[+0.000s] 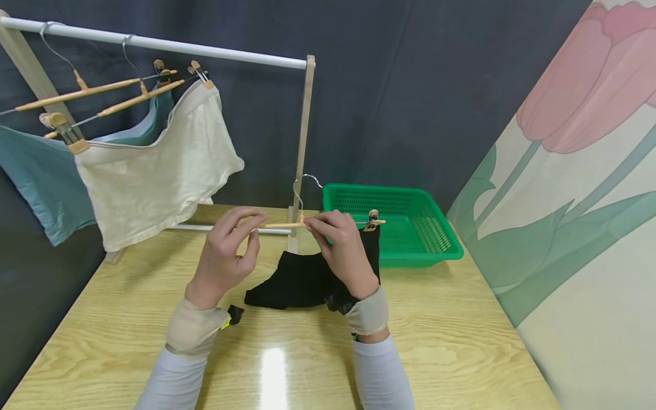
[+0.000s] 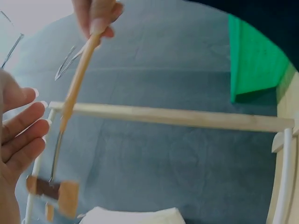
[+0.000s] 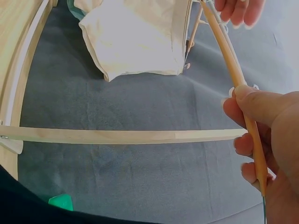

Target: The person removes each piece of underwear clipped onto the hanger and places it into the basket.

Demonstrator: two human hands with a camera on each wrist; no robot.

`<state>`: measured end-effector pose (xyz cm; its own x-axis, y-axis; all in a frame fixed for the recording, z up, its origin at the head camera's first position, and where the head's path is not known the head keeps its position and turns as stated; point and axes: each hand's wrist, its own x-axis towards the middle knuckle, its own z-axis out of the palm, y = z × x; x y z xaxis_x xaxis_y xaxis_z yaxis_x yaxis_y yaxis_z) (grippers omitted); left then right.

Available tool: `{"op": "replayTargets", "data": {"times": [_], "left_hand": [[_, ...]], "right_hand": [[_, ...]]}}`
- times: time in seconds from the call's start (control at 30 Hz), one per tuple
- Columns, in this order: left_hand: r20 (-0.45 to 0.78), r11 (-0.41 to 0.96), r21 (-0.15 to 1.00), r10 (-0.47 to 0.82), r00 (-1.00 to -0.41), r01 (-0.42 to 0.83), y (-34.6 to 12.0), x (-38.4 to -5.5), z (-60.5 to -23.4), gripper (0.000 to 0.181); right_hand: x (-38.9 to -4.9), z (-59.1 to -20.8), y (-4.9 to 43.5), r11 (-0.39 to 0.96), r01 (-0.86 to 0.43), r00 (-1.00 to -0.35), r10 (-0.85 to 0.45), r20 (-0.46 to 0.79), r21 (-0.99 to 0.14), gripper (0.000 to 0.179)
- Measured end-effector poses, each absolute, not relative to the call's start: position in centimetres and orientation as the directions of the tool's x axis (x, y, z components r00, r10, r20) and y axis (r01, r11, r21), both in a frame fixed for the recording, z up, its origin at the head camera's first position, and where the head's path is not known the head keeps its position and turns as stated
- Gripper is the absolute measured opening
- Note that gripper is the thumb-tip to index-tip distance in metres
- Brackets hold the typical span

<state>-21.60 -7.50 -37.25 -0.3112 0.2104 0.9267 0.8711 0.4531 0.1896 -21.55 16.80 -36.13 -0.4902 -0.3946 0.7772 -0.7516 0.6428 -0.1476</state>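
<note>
My right hand (image 1: 344, 247) pinches the wooden bar of a clip hanger (image 1: 282, 226) near its hook, thumb on one side and fingers on the other. From the hanger's right clip (image 1: 373, 221) hangs a black garment (image 1: 294, 279), its left side drooping low over the table. My left hand (image 1: 228, 250) is beside the bar's left half, fingers loosely bent. In the left wrist view its fingers (image 2: 25, 133) stand apart from the bar, next to the left clip (image 2: 56, 191), which has no cloth in it.
A green basket (image 1: 435, 261) stands behind on the right of the wooden table (image 1: 435, 341). At left, a rack's white rail (image 1: 215, 52) carries hangers with cream shorts (image 1: 148, 182) and a blue garment (image 1: 51, 188). The rack's wooden post (image 1: 304, 125) rises behind my hands.
</note>
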Motion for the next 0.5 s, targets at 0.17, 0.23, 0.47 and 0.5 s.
{"op": "replayTargets", "data": {"times": [0.17, 0.23, 0.47, 0.5], "left_hand": [[0.895, 0.458, 0.188, 0.284, -0.344, 0.869, -6.6, -21.6, -38.0, 0.031], [0.887, 0.46, 0.196, 0.293, -0.357, 0.866, -6.5, -21.7, -38.3, 0.034], [0.868, 0.508, 0.185, 0.317, -0.382, 0.842, -6.4, -22.1, -38.8, 0.025], [0.867, 0.517, 0.174, 0.323, -0.38, 0.838, -6.5, -22.1, -38.9, 0.025]], "right_hand": [[-21.5, -36.2, 16.6, 0.645, -0.751, -0.489, -0.403, 0.773, -0.139, 0.024], [-21.5, -36.3, 16.5, 0.642, -0.754, -0.488, -0.409, 0.771, -0.137, 0.024], [-21.3, -36.3, 16.0, 0.628, -0.767, -0.482, -0.431, 0.762, -0.13, 0.022], [-21.3, -36.3, 16.0, 0.625, -0.77, -0.481, -0.436, 0.761, -0.128, 0.022]]}}
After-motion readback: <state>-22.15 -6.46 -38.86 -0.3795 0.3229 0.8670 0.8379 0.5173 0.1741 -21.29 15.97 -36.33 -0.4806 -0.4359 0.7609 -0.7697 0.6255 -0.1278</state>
